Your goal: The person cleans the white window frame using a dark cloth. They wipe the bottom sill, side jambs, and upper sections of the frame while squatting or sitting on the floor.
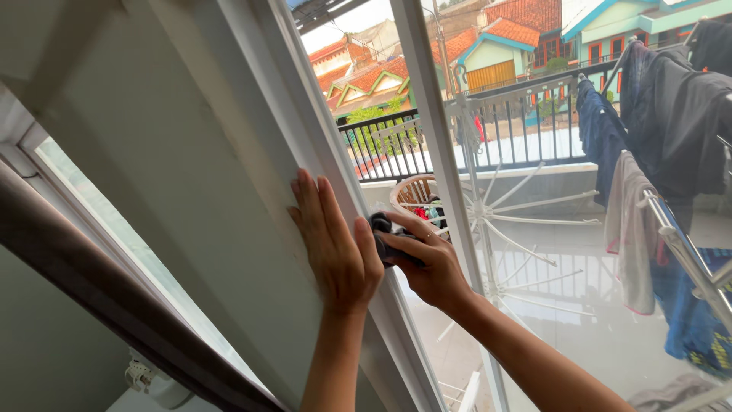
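My left hand (332,244) lies flat, fingers together, against the white window frame (305,114) and the pale wall beside it. My right hand (431,263) is closed around a dark cloth (381,229) and presses it onto the inner edge of the frame, right next to the left hand's thumb. A ring shows on one finger of the right hand. The glass pane (549,305) lies just to the right of both hands.
Through the glass stand a white drying rack (488,214), a woven laundry basket (412,194), a balcony railing (526,130) and hanging clothes (671,130) on a rail at right. A dark curtain rod (99,297) crosses the lower left. Houses with red roofs lie beyond.
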